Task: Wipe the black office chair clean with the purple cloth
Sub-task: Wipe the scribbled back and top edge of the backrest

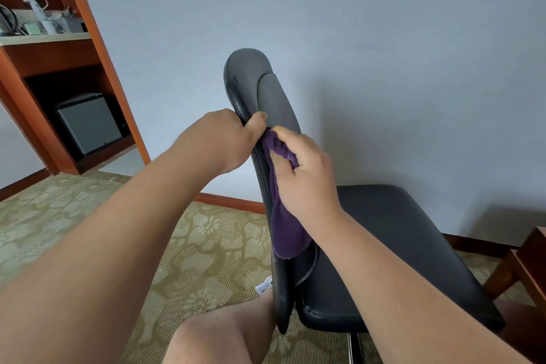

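Fig. Head view, near to far. Bare knee [212, 337] at bottom centre, just beside the lower edge of the backrest [266, 91]. Both forearms reach fwd. to the black office chair [399, 245], seen side-on: seat to the right, backrest upright at centre. Left grip [218, 139]: clenched round the backrest's left edge, thumb on the front face. Right grip [307, 174]: just beside and below the left, fingers curled round the bunched top of the purple cloth [288, 230], holding it against the backrest's face. Rest of cloth hangs below the hand, flat along the backrest, ending just above the seat join. Small white scrap [263, 287] on patterned carpet [74, 216], left of chair base. Wooden furniture [529, 269] at right edge, near the seat. Beyond: plain wall [384, 38] w/ wooden skirting [230, 201]. Far left: wooden shelf unit [85, 9], misc. small items [44, 21] on its tabletop, grey box [88, 124] in the lower bay.
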{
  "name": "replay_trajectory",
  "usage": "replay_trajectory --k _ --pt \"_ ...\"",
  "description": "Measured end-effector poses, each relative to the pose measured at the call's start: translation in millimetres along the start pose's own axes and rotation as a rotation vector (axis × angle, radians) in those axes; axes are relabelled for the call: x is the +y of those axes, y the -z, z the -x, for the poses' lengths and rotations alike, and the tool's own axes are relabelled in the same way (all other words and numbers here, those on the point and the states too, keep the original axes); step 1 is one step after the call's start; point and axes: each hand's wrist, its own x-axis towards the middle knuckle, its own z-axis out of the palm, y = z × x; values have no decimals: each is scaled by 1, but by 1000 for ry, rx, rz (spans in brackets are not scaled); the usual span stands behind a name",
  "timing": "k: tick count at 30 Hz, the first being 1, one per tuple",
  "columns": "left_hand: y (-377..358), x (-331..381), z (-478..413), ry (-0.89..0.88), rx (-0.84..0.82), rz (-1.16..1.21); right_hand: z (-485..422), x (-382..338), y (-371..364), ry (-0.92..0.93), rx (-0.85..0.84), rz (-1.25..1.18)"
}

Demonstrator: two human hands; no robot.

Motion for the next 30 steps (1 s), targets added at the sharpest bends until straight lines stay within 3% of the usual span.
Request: replay_trajectory --k 5,18,25,30 --pt "-3 -2 -3 30 -1 32 24 23 13 -52 -138 304" --pt "-3 -1 -3 5 26 22 -3 -13 -5 -61 145 63" --pt "-5 -5 -1 104 17 218 7 14 4 -94 -90 381" --pt "-4 -5 -4 103 6 214 7 19 8 -106 -105 480"
